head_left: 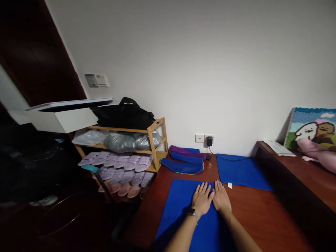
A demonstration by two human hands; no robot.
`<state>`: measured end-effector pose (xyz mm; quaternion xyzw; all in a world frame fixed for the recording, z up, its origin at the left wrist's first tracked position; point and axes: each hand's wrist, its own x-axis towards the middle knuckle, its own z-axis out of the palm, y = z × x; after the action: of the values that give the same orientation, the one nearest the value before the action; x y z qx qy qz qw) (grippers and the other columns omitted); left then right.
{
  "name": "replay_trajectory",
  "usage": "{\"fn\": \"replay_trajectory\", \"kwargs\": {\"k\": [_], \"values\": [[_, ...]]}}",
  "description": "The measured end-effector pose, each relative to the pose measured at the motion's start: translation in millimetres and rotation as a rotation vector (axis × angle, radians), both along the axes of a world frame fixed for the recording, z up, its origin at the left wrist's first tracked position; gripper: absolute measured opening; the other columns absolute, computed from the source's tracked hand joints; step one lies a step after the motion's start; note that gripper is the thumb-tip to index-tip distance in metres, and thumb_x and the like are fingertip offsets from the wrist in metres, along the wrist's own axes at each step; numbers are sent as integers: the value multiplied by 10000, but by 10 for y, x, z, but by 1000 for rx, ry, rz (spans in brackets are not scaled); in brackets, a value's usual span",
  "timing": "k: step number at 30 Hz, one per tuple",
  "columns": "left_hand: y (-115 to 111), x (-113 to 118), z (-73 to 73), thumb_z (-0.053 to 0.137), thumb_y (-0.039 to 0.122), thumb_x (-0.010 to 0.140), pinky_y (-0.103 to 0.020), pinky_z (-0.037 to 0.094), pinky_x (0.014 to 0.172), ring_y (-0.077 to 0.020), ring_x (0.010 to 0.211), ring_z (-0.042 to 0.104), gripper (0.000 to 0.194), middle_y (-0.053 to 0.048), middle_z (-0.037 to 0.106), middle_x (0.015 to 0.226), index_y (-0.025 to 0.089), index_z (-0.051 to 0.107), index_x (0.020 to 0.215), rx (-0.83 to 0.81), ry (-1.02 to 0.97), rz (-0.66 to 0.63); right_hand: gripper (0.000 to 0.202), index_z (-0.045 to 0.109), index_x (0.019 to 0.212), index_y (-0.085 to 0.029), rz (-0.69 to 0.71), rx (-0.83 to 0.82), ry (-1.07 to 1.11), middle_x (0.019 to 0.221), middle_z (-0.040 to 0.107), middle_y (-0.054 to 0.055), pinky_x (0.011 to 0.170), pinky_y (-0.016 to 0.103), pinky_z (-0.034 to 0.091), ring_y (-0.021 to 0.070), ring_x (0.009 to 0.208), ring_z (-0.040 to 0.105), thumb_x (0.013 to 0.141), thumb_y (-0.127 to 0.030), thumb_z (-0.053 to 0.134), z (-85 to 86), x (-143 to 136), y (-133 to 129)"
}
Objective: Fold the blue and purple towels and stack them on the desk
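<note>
A blue cloth (pixel 181 203) lies spread on the reddish-brown wooden table in front of me. My left hand (pixel 202 200), with a watch at the wrist, rests flat on it with the fingers stretched out. Beside it my right hand (pixel 221 197) lies flat along the cloth's right edge, fingers straight. The thumbs nearly meet. Behind and to the right a second blue cloth (pixel 241 170) lies flat, with a small white tag (pixel 230 185) by its near edge. Several folded blue cloths (pixel 182 166) and a purple one (pixel 183 151) lie at the back left.
Left of the table stands a wooden rack (pixel 156 150) with several lilac slippers (pixel 128 161), wrapped bundles and a black bag (pixel 126 113). A black plug (pixel 209 141) sits in the wall socket; its cable crosses the back. On the right a raised ledge holds a pink plush toy (pixel 317 152).
</note>
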<state>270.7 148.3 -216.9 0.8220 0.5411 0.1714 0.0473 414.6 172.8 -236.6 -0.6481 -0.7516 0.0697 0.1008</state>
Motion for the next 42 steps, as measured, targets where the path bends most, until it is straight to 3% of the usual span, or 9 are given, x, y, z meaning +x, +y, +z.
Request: {"fn": "replay_trajectory", "kwargs": {"k": [2, 8, 11, 18, 23, 27, 32, 38, 42], "values": [[-16, -194, -17, 105, 531, 1058, -457, 188, 1271, -216, 1539, 273, 645, -49, 363, 1644, 254, 353, 1584, -31, 12, 44, 671, 240, 1568, 44, -28, 11, -50, 1664, 211, 170, 1271, 364, 66, 255, 1564, 117, 1008, -321, 184, -8, -1, 5], [-30, -1276, 111, 124, 588, 1040, -476, 199, 1266, -259, 1556, 212, 728, -99, 268, 1669, 159, 325, 1593, -127, 128, 358, 667, 245, 1563, 50, -57, 16, -34, 1659, 221, 183, 1271, 360, 87, 253, 1558, 155, 1016, -326, 180, 7, -27, 5], [-68, -1519, 85, 109, 598, 1037, -463, 221, 1259, -251, 1557, 207, 751, -108, 277, 1667, 138, 318, 1593, -77, 138, 410, 669, 247, 1566, 44, -64, 19, -33, 1661, 227, 176, 1270, 358, 99, 254, 1556, 163, 1016, -332, 176, 0, -20, -1], [-90, -1489, 7, 113, 564, 1045, -446, 223, 1258, -246, 1549, 242, 727, -119, 316, 1655, 134, 364, 1575, -26, 127, 393, 681, 253, 1568, 42, -55, 35, -17, 1660, 228, 174, 1271, 387, 113, 258, 1556, 161, 1015, -348, 176, -74, 1, 24], [-93, -1509, 57, 90, 484, 1054, -436, 205, 1265, -228, 1551, 236, 684, -98, 322, 1658, 135, 361, 1576, -51, 99, 393, 662, 280, 1555, 60, -72, 26, -55, 1647, 245, 199, 1265, 388, 140, 256, 1549, 192, 1008, -307, 212, 51, -36, 13], [-104, -1497, 87, 86, 442, 1053, -436, 184, 1269, -225, 1554, 224, 670, -102, 316, 1659, 123, 358, 1576, -74, 70, 388, 663, 272, 1567, 38, -67, 65, -55, 1655, 236, 183, 1270, 383, 125, 254, 1553, 169, 1025, -335, 191, 73, -21, -271], [-95, -1492, 108, 100, 483, 1048, -438, 140, 1278, -230, 1565, 181, 692, -106, 269, 1674, 114, 339, 1582, -118, 26, 384, 708, 248, 1584, 2, -47, 54, -14, 1666, 224, 148, 1277, 380, 126, 245, 1554, 168, 1033, -434, 165, -115, 52, -815], [-44, -1583, 369, -15, 459, 1048, -431, 285, 1227, -211, 1518, 319, 716, -104, 371, 1625, 157, 368, 1572, -210, -22, 381, 695, 227, 1582, 8, -66, -19, -19, 1673, 193, 138, 1277, 389, 127, 249, 1557, 147, 1024, -402, 161, -8, 26, -959], [-319, -1171, 482, 50, 498, 1060, -411, 157, 1276, -189, 1567, 153, 679, -66, 229, 1688, 173, 312, 1595, -114, -42, 287, 687, 230, 1577, 14, -62, -27, -28, 1670, 193, 150, 1275, 381, 122, 254, 1557, 149, 1024, -388, 163, 75, 6, -953]]}}
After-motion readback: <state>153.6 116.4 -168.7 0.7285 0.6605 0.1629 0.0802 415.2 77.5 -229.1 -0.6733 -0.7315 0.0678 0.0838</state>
